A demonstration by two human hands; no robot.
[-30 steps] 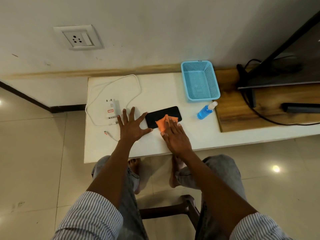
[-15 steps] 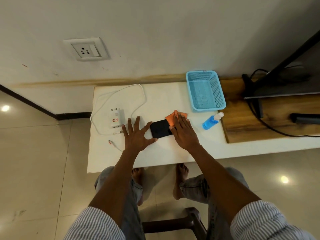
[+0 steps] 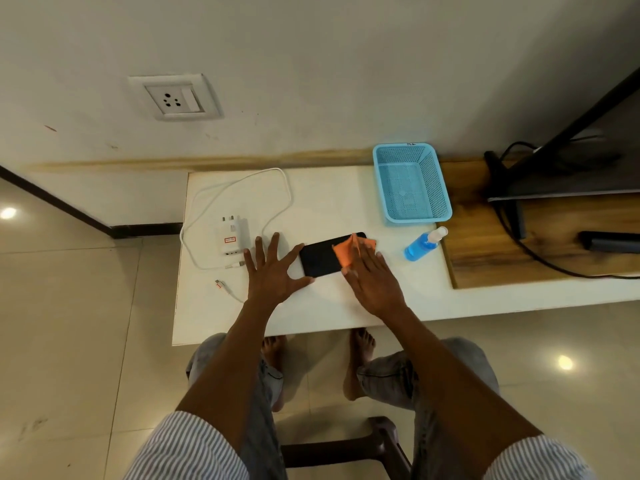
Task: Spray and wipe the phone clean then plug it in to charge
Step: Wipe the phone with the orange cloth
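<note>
A black phone point(image 3: 320, 256) lies flat on the white table point(image 3: 332, 310). My left hand point(image 3: 273, 271) is spread flat on the table, its thumb and forefinger bracing the phone's left end. My right hand point(image 3: 372, 278) presses an orange cloth point(image 3: 348, 252) flat onto the phone's right half. A white charger plug point(image 3: 231, 235) with its looped white cable point(image 3: 239, 183) lies left of the phone, the cable's free end point(image 3: 220, 284) near the table's left front. A blue spray bottle point(image 3: 424, 244) lies on its side to the right. A wall socket point(image 3: 175, 98) sits above the table's left end.
A light blue mesh basket point(image 3: 412, 183) stands at the back of the table. To the right lies a wooden board point(image 3: 519, 251) with a black stand, black cables and a dark bar. My knees and a dark stool are below the table's front edge.
My right hand has slid the orange cloth from the phone's far right end back toward its middle, uncovering less of the screen. My left hand stays braced at the phone's left end.
</note>
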